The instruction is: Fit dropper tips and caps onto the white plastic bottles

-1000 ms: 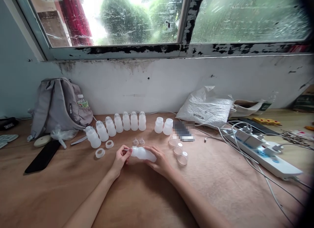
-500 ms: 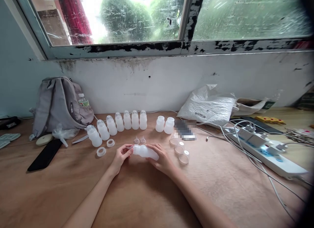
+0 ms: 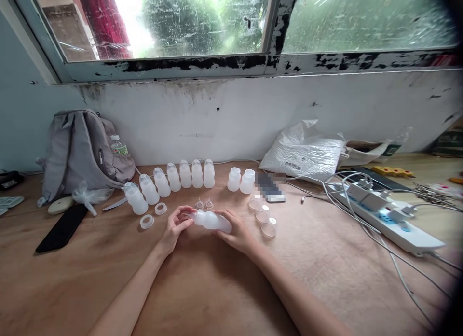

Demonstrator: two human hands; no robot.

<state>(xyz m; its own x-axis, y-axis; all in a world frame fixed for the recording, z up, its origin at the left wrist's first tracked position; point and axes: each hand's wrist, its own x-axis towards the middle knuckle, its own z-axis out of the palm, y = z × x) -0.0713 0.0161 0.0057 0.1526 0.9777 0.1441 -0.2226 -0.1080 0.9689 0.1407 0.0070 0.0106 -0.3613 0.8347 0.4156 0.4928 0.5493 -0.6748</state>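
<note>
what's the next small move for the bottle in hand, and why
I'd probably have the left hand seat the clear teat snugly at the mouth of the frosted feeding bottle: it has the teat at that end, the right hand holds the bottle's body, and the view doesn't show whether the teat is fully seated.

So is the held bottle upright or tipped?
Tipped: the bottle is nearly sideways, neck toward the left hand, base in the right hand.

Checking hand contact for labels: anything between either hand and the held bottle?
Right hand: nothing visible; it holds the bottle directly. Left hand: a small clear piece sits between it and the bottle's mouth end.
</note>
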